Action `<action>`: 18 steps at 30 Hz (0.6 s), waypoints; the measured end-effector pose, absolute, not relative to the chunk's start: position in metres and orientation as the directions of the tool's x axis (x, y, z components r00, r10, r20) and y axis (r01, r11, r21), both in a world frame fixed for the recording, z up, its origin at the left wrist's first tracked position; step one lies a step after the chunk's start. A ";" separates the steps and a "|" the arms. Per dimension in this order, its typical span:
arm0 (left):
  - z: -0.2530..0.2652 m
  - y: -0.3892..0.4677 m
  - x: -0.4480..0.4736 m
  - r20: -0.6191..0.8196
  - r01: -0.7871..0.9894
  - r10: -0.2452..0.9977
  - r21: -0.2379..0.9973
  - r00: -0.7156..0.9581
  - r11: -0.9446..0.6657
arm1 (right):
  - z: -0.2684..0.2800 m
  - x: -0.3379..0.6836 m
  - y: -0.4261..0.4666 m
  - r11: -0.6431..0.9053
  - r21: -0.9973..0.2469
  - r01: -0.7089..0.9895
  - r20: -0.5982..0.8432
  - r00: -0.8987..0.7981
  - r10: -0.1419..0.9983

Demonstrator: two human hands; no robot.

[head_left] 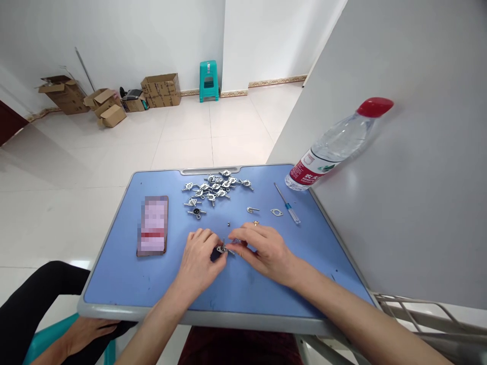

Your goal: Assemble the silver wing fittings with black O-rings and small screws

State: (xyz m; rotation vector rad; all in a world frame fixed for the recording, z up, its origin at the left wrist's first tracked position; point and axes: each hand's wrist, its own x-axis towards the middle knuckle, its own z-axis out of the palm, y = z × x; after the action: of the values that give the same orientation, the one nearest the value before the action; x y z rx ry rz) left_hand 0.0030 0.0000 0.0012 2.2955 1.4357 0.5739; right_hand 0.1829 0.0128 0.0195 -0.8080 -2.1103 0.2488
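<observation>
Near the front middle of the blue table, my left hand (201, 256) has its thumb and fingers closed on a small metal fitting (221, 249), partly hidden by the fingertips. A thin pin stands up from it. My right hand (262, 248) meets the fitting from the right, thumb and fingers curled together; what they grip is too small and covered to name. A small brass-coloured piece (256, 223) lies just beyond the right knuckles. Farther off are a tiny metal piece (229, 223), a metal piece with a pin (251, 209) and a flat oval plate (277, 212).
A pile of several similar fittings (215, 187) lies at the table's far middle. A phone (154, 225) rests left; a screwdriver (291, 210) and a water bottle (323, 152) are right, beside a grey panel (418, 177). Another person's hand (89, 332) is below the table's left edge.
</observation>
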 end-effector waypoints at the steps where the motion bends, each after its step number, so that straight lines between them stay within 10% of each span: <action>1: 0.001 0.000 0.003 0.142 0.757 0.909 0.512 0.392 -0.406 | 0.019 0.182 0.012 0.773 -0.432 0.465 0.642 -0.444 0.625; 18: -0.001 0.001 0.004 0.153 0.771 0.905 0.480 0.396 -0.419 | 0.013 0.178 0.012 0.703 -0.522 0.483 0.618 -0.353 0.702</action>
State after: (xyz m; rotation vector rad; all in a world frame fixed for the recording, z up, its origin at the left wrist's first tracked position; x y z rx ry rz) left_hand 0.0045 0.0009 -0.0015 2.3272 1.4561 0.5655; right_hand 0.1785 0.0117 0.0129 -0.9063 -2.0223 0.3127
